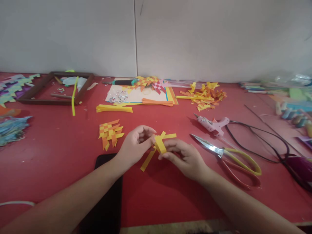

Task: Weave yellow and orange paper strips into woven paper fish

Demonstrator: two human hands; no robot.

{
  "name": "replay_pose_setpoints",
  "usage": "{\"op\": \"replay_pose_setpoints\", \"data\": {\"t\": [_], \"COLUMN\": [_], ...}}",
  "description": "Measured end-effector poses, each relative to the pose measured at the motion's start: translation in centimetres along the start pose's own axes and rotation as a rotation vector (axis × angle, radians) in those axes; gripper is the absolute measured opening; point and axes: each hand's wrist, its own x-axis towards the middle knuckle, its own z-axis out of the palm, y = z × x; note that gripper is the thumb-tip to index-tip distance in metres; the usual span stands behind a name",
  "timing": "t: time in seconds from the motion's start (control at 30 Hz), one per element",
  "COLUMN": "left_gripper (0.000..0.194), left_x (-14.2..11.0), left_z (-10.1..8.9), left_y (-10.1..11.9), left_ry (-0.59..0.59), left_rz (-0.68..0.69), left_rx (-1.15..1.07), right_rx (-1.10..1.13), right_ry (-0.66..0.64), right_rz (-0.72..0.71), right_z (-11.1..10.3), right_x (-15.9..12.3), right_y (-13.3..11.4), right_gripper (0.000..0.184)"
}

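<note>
Yellow folded paper strips [161,145] are held just above the red table [151,201]. The left hand [136,143] has its fingers clamped on their left edge; the right hand [186,159] has its fingers clamped on the lower right fold. This opposed grip presumably keeps the folds from opening. Steel-bladed scissors with yellow and red handles [221,151] and a pink plastic glue gun [214,126] lie to the right, probably for easy reach. A yellow-and-orange woven paper piece [108,131] lies left, likely to protect its weave.
</note>
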Motion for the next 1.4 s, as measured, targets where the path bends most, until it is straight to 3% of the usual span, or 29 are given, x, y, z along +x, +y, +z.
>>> {"op": "replay_pose_setpoints", "data": {"t": [0.23,0.4,0.6,0.8,1.07,1.4], "left_gripper": [0.02,0.018,0.025,0.034,0.032,0.034], "left_x": [-0.05,-0.07,-0.16,-0.42,-0.28,-0.04], "left_z": [-0.2,-0.03,0.1,0.15,0.04,-0.17], "left_y": [-0.17,-0.39,-0.36,0.08,0.01,-0.42], "left_ry": [-0.071,-0.098,-0.156,-0.145,-0.086,-0.017], "left_rz": [0.039,0.084,0.048,-0.019,-0.011,-0.015], "left_rx": [0.036,0.014,-0.016,-0.091,-0.025,-0.11], "right_rx": [-0.039,-0.125,0.079,0.154,0.161,0.264], "right_ry": [0.129,0.233,0.2,0.248,0.229,0.262], "right_rz": [0.15,0.084,0.191,0.266,0.248,0.199], "right_z": [-0.13,-0.18,-0.14,-0.14,-0.03,0.2], "right_x": [0.37,0.65,0.62,0.45,0.62,0.43], "right_y": [-0.07,0.27,0.3,0.13,-0.16,0.32], "right_gripper": [0.02,0.015,0.024,0.024,0.024,0.023]}}
